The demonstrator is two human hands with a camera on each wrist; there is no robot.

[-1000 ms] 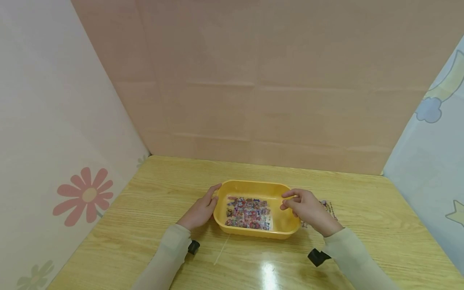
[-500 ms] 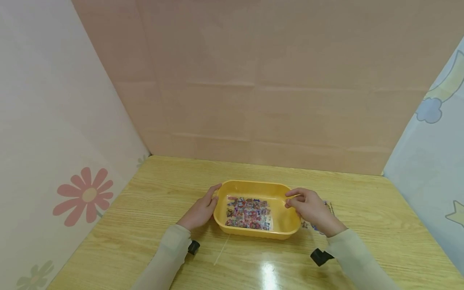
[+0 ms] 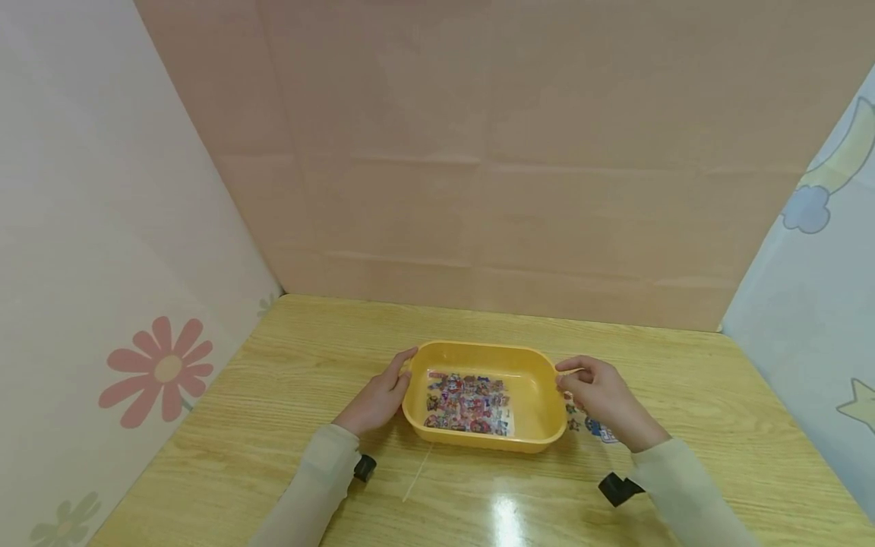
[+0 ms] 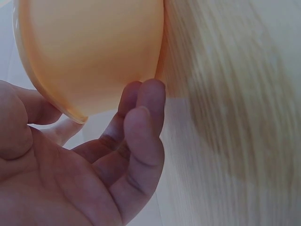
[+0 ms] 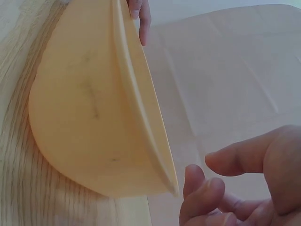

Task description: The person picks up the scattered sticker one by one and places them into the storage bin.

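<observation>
A yellow plastic basin [image 3: 478, 439] stands on the table with a sheet of small colourful cartoon stickers [image 3: 468, 403] lying in its left and middle part. At the basin's left end my left hand [image 3: 376, 399] grips the rim; in the left wrist view the thumb is at the rim and the other fingers bend under the wall. My right hand [image 3: 604, 399] hovers just beyond the right rim. The right wrist view shows its bent fingers [image 5: 202, 200] and thumb apart, with nothing between them. More colourful stickers [image 3: 593, 427] lie on the table beneath that hand, partly hidden by it.
The wooden table [image 3: 328, 334] meets a brown paper backdrop [image 3: 478, 228] at the back. Patterned white panels flank it on the left [image 3: 123, 228] and right [image 3: 827, 304]. A thin pale strip [image 3: 417, 475] lies in front of the basin.
My right hand has moved right, from over the basin's inside to just outside its right rim, and more of the stickers under it shows. The left hand and the basin have stayed put.
</observation>
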